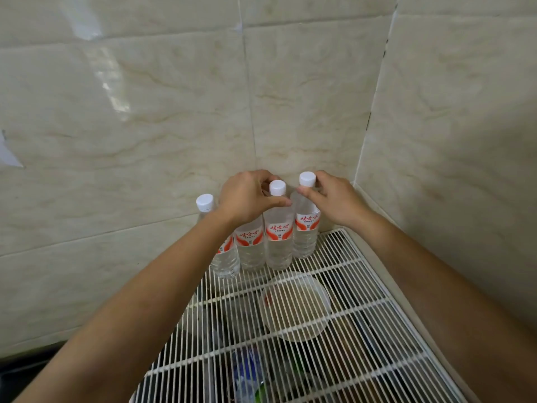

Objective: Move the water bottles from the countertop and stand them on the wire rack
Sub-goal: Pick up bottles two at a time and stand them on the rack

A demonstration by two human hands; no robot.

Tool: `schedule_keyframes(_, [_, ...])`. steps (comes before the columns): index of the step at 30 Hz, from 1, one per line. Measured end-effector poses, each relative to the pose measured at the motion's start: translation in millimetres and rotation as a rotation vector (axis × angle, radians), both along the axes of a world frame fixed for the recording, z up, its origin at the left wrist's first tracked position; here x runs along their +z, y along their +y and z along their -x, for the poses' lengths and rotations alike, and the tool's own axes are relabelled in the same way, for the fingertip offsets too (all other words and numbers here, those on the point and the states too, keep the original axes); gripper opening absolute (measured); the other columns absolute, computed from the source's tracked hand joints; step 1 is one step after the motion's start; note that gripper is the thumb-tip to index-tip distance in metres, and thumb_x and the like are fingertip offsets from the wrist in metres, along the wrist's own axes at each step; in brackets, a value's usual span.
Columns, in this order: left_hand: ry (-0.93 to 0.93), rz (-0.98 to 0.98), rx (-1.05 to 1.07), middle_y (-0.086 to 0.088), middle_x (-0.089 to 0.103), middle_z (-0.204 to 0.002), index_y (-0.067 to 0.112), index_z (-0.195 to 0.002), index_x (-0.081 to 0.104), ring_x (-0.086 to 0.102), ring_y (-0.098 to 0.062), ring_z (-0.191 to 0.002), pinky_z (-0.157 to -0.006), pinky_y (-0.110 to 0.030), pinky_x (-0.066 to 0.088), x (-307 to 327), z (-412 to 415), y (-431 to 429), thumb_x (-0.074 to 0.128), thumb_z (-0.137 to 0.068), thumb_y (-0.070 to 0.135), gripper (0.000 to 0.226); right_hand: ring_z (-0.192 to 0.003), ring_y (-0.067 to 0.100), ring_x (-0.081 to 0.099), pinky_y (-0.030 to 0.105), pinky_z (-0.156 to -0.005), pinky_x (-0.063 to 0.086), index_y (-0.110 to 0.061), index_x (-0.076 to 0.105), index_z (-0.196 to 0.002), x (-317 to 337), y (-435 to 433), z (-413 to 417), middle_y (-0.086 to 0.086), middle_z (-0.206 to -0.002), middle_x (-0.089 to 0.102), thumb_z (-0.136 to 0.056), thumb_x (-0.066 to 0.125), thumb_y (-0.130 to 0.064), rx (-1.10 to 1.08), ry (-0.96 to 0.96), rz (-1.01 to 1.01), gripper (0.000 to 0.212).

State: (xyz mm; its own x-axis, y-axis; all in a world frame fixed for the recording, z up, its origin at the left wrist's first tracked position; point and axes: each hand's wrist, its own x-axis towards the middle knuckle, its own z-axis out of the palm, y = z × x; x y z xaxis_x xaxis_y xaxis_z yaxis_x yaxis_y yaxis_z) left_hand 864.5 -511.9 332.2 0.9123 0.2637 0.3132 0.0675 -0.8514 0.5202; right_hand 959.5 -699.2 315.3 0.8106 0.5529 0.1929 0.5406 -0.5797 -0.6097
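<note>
We see four water bottles standing upright in a close row along the 12 o'clock edge of the white wire rack [363, 286], tight to the tiled wall [145, 112]. Our left hand [250, 199] curls round the neck of the third bottle [278, 245], thumb lying across the front just under its white cap and fingers bent behind it. The top of the second bottle [250, 248] is hidden beneath that hand, so we cannot tell whether the palm touches it. The far-left bottle [223, 257] stands free at 9 o'clock of the hand. At 3 o'clock, our right hand [334, 199] pinches the right-end bottle [305, 234] at its neck, thumb in front and fingers behind the cap. Below the wires, at 6 o'clock of the bottles, a pale round bowl [295, 306] shows through, among darker, blurred things.
</note>
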Motion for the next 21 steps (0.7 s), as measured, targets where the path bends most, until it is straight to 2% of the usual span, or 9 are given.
schedule_keyframes(3, [0.002, -0.090, 0.010, 0.008, 0.075, -0.099, 0.026, -0.111, 0.071, 0.069, -0.012, -0.089, -0.075, -0.033, 0.056, 0.6, 0.5, -3.1, 0.083, -0.072, 0.058, 0.052, -0.112, 0.025, 0.065, 0.045, -0.091, 0.054, -0.016, 0.056, -0.132, 0.1, -3.7, -1.7, 0.006, -0.124, 0.069, -0.100, 0.054, -0.052, 0.020, -0.008, 0.014, 0.048])
schedule_keyframes(7, [-0.014, -0.072, 0.077, 0.006, 0.076, -0.097, 0.024, -0.110, 0.071, 0.069, -0.015, -0.089, -0.079, -0.041, 0.057, -1.6, 5.7, 6.7, 0.083, -0.070, 0.059, 0.054, -0.108, 0.026, 0.067, 0.047, -0.090, 0.056, -0.016, 0.056, -0.133, -5.2, -8.7, -2.1, 0.007, -0.120, 0.071, -0.102, 0.050, -0.052, -0.008, -0.010, 0.006, 0.047])
schedule_keyframes(11, [-0.016, -0.106, 0.061, 0.005, 0.075, -0.095, 0.022, -0.110, 0.070, 0.069, -0.016, -0.087, -0.079, -0.042, 0.057, -4.3, 9.6, 5.2, 0.083, -0.071, 0.059, 0.054, -0.110, 0.024, 0.067, 0.041, -0.086, 0.054, -0.020, 0.058, -0.134, -9.8, -5.8, 7.6, 0.003, -0.123, 0.072, -0.100, 0.053, -0.054, -0.013, -0.022, -0.036, 0.048])
schedule_keyframes(13, [-0.003, -0.150, 0.042, 0.005, 0.075, -0.095, 0.023, -0.109, 0.068, 0.068, -0.016, -0.087, -0.078, -0.042, 0.057, -2.8, 9.5, 1.4, 0.081, -0.073, 0.059, 0.053, -0.108, 0.025, 0.066, 0.035, -0.077, 0.047, -0.022, 0.055, -0.137, -13.7, 0.9, 14.2, 0.003, -0.121, 0.071, -0.102, 0.049, -0.055, -0.025, -0.068, 0.000, 0.049])
schedule_keyframes(15, [0.033, -0.192, 0.024, 0.003, 0.075, -0.100, 0.022, -0.114, 0.067, 0.068, -0.019, -0.091, -0.080, -0.041, 0.057, 0.1, 10.8, 0.9, 0.078, -0.077, 0.060, 0.054, -0.108, 0.026, 0.064, 0.032, -0.074, 0.039, -0.022, 0.051, -0.140, -17.6, 5.6, 19.6, 0.004, -0.122, 0.069, -0.103, 0.046, -0.054, -0.063, -0.092, 0.015, 0.049])
schedule_keyframes(17, [0.032, -0.138, -0.018, -0.001, 0.074, -0.113, 0.018, -0.124, 0.066, 0.069, -0.020, -0.103, -0.089, -0.040, 0.056, 5.6, 16.2, 3.6, 0.077, -0.080, 0.056, 0.059, -0.123, 0.025, 0.060, 0.033, -0.085, 0.044, -0.022, 0.046, -0.148, -19.0, 3.7, 24.4, 0.003, -0.138, 0.063, -0.102, 0.049, -0.053, -0.047, -0.043, -0.062, 0.055])
schedule_keyframes(18, [-0.018, -0.057, -0.026, -0.003, 0.073, -0.120, 0.015, -0.129, 0.064, 0.068, -0.020, -0.109, -0.095, -0.037, 0.055, 10.8, 21.5, 5.0, 0.076, -0.083, 0.052, 0.060, -0.135, 0.025, 0.053, 0.036, -0.098, 0.046, -0.023, 0.039, -0.153, -17.4, 0.6, 27.5, 0.004, -0.150, 0.055, -0.101, 0.052, -0.053, -0.041, -0.022, -0.102, 0.061])
schedule_keyframes(19, [-0.099, 0.023, -0.014, -0.004, 0.072, -0.124, 0.013, -0.132, 0.063, 0.067, -0.018, -0.113, -0.099, -0.036, 0.054, 17.4, 28.5, 6.9, 0.074, -0.087, 0.048, 0.058, -0.144, 0.025, 0.044, 0.041, -0.110, 0.041, -0.022, 0.032, -0.158, -15.0, -3.5, 30.7, 0.004, -0.159, 0.044, -0.102, 0.052, -0.052, -0.051, -0.024, -0.127, 0.067])
schedule_keyframes(21, [-0.296, 0.043, 0.048, -0.004, 0.071, -0.127, 0.012, -0.134, 0.062, 0.065, -0.017, -0.115, -0.100, -0.034, 0.052, 32.2, 47.0, 11.1, 0.065, -0.096, 0.044, 0.050, -0.152, 0.025, 0.030, 0.043, -0.120, 0.029, -0.019, 0.025, -0.160, -7.4, -11.1, 38.3, 0.005, -0.167, 0.030, -0.104, 0.048, -0.051, -0.099, -0.107, -0.159, 0.069])
